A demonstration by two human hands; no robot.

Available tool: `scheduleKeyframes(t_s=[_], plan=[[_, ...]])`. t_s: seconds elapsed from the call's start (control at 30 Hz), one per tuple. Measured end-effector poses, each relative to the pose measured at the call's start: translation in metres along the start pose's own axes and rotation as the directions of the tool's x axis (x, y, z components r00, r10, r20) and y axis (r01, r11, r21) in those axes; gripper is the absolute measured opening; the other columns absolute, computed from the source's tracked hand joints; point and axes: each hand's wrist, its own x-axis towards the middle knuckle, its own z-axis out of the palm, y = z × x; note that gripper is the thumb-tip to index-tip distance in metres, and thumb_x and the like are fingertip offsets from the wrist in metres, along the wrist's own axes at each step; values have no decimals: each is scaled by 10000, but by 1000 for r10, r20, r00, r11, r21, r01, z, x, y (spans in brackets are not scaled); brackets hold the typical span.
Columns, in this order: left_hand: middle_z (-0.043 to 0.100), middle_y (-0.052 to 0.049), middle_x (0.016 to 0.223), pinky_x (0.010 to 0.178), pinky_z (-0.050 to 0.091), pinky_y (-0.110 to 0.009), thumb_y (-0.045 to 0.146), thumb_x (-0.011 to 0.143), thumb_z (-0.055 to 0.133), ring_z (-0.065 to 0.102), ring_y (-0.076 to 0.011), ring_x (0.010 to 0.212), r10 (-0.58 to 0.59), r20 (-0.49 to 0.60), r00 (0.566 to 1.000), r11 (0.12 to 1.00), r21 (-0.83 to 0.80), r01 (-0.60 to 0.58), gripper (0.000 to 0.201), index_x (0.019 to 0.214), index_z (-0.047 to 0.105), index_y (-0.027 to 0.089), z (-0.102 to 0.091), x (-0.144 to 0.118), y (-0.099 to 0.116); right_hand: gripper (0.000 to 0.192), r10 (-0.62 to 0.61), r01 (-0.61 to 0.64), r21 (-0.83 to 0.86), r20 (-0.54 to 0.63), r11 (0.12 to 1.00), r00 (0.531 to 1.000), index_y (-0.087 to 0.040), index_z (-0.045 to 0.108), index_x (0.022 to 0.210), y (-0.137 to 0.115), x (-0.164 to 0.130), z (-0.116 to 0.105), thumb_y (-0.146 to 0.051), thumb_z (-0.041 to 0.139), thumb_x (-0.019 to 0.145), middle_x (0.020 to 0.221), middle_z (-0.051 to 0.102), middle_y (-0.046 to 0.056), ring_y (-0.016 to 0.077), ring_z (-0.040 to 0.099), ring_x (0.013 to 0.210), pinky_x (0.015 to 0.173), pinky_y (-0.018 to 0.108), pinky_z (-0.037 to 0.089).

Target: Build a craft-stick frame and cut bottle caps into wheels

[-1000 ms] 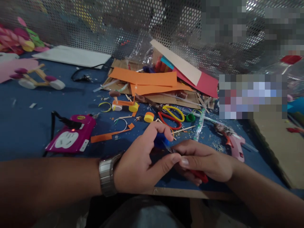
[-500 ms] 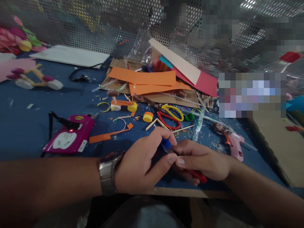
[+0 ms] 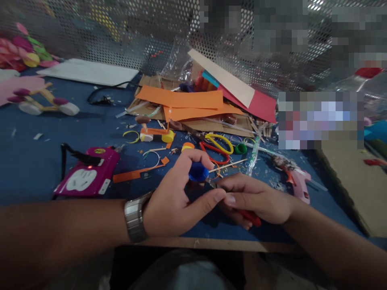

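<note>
1. Where the hands meet above the blue surface (image 3: 45,169), left hand (image 3: 172,201) pinches a blue cap (image 3: 198,172).
2. Right hand (image 3: 256,199) closed on a red-handled tool (image 3: 249,217); its tip mostly hidden.

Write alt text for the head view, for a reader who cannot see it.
Over a cluttered blue table, the left hand pinches a blue bottle cap while the right hand presses a red-handled tool against it. Beyond lie orange paper strips, scissors, a pink glue gun and a magenta power strip.
</note>
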Motion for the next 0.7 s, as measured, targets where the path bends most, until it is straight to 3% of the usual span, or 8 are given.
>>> scheduleKeyframes(t_s=[0.2,0.37,0.57,0.7], plan=[[663,-30,1049,762,508,-346,291,1087,608,641,-187,864,2,146,989,995,96,-16,183,1236,515,239,-1,0,4,490,9,-9,-32,-7,999,1000,-193,567,837,2,2,0,-621,711,1028,576,533,-84,60,465,398,388,157,398],[630,-24,982,691,491,-338,344,1098,609,581,-178,769,-29,136,990,999,47,23,201,1242,515,241,0,0,2,484,-9,7,-69,-23,998,1000,-195,568,843,2,2,-1,-619,703,1035,592,543,-80,62,479,408,397,157,417],[566,-29,1076,642,480,-286,327,1063,689,541,-130,757,-107,78,991,983,-139,117,284,1248,489,247,1,-1,0,497,-21,18,-75,-45,997,999,-201,559,803,1,2,-3,-616,722,1022,584,545,-78,66,492,415,391,156,408],[522,15,924,633,463,-274,273,1077,639,510,-132,713,-159,72,985,928,-328,174,251,1260,468,257,2,1,-2,518,-13,9,-64,-55,998,998,-190,577,807,2,2,-5,-643,723,1012,588,551,-72,65,491,393,372,156,399]])
